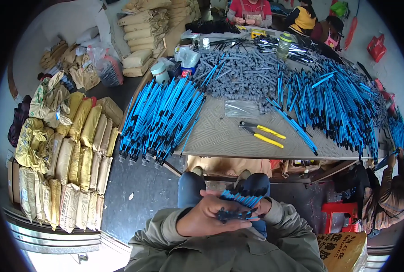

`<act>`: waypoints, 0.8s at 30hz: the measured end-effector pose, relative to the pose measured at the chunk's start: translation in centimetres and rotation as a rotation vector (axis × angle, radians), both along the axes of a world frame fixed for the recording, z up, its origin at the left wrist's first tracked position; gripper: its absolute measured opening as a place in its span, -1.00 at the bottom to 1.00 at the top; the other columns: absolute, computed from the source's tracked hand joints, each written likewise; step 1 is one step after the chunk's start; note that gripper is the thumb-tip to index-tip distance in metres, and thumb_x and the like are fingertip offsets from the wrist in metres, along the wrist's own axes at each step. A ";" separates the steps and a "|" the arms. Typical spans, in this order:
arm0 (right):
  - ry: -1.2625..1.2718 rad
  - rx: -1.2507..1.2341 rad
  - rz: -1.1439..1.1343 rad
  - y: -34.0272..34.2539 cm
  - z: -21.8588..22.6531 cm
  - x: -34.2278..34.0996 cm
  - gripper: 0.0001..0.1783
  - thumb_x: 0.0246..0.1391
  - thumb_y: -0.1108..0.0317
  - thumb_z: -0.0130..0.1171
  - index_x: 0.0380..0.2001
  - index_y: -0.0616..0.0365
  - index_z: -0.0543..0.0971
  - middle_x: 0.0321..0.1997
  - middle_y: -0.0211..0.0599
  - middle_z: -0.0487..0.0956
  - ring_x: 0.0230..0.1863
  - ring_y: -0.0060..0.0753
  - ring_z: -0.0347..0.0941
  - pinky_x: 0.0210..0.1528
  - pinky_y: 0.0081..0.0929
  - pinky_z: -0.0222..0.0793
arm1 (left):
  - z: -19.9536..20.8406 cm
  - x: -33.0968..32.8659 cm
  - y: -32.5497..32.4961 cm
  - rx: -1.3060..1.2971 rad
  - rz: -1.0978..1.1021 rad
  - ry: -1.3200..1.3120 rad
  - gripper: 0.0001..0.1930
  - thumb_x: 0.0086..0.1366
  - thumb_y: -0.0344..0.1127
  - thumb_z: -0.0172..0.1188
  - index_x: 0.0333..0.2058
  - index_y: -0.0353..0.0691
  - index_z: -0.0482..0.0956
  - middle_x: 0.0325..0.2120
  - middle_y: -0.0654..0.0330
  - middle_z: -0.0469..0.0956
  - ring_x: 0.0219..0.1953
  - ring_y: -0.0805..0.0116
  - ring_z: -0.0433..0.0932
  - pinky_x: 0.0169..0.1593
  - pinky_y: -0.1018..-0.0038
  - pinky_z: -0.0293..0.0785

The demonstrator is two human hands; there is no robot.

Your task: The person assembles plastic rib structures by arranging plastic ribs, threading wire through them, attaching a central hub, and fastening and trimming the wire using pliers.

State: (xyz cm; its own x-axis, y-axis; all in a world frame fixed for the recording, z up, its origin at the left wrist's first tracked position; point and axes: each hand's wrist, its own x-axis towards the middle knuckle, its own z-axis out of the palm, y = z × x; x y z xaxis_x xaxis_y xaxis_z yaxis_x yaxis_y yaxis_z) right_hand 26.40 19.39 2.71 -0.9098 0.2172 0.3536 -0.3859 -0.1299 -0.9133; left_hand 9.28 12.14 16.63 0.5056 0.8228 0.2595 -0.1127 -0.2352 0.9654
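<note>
Both hands are closed around a bundle of blue rods with black ends (pixel 242 199), held above the lap and just short of the work table's near edge, not touching it. The left hand (pixel 205 216) wraps the bundle's left side, its thumb lying along the side nearest the body; the right hand (pixel 265 206) grips the right side, its fingers mostly hidden. The rods lie side by side, their long axis appearing to run away from the person, strongly foreshortened, with one set of black ends toward the table and another toward the torso. On the table (pixel 211 140), near the middle of its near edge, rest pliers with yellow handles (pixel 271 131), handles pointing right. Behind them lies a clear packet of thin pale strips (pixel 242 109). A heap of similar blue rods (pixel 163 111) fills the left edge, slanting so that black ends overhang the near left corner; a larger heap (pixel 333 99) covers the right side. Between them spread many grey fittings (pixel 245 75). A person in a red top (pixel 236 7) sits at the far edge. Stacked sacks (pixel 72 158) stand on the floor, left.
</note>
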 end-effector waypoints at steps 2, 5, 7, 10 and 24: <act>0.000 -0.067 0.008 -1.4 -1.7 -0.4 0.06 0.04 -0.45 -0.46 0.29 0.29 -0.06 0.40 -0.14 -0.08 0.40 -0.21 -0.19 0.36 -0.31 -0.28 | -0.1 -0.6 -0.6 0.004 -0.012 0.033 -0.79 0.08 -0.56 0.26 -0.25 -0.37 0.58 -0.22 0.11 0.59 -0.12 0.36 0.53 -0.06 0.48 0.45; 0.082 -0.241 0.048 -2.3 -2.0 -1.5 0.02 0.06 -0.42 -0.51 0.28 0.30 -0.03 0.39 -0.13 -0.05 0.40 -0.25 -0.19 0.36 -0.32 -0.27 | 0.2 -1.1 -0.4 -0.090 0.134 -0.012 -0.81 0.09 -0.57 0.25 -0.27 -0.35 0.59 -0.29 0.12 0.60 -0.20 0.40 0.56 -0.11 0.48 0.49; 0.057 -0.269 -0.027 -2.0 -1.7 -1.5 0.02 0.07 -0.41 -0.53 0.28 0.31 -0.03 0.38 -0.11 -0.03 0.38 -0.25 -0.13 0.35 -0.33 -0.23 | 2.4 -0.9 0.4 -0.265 0.184 -0.156 -0.82 0.08 -0.58 0.25 -0.28 -0.35 0.59 -0.32 0.11 0.61 -0.23 0.39 0.58 -0.12 0.47 0.50; 0.020 -0.183 -0.080 -2.5 -6.5 -0.7 0.02 0.08 -0.40 -0.53 0.27 0.34 -0.02 0.37 -0.08 0.00 0.34 -0.24 -0.02 0.33 -0.33 -0.16 | 2.5 -0.6 1.2 -0.418 0.258 -0.310 -0.78 0.10 -0.52 0.26 -0.24 -0.36 0.56 -0.36 0.08 0.61 -0.26 0.34 0.60 -0.15 0.47 0.52; -0.011 0.313 -0.237 5.6 3.5 0.5 0.16 -0.07 -0.50 -0.39 0.23 0.44 -0.01 0.33 -0.01 0.08 0.33 -0.15 0.04 0.31 -0.31 -0.08 | 3.0 -3.7 1.1 -1.780 -0.459 -0.701 -0.56 0.37 -0.17 -0.19 0.09 -0.37 0.28 0.06 -0.28 0.28 0.08 -0.11 0.36 0.08 0.08 0.39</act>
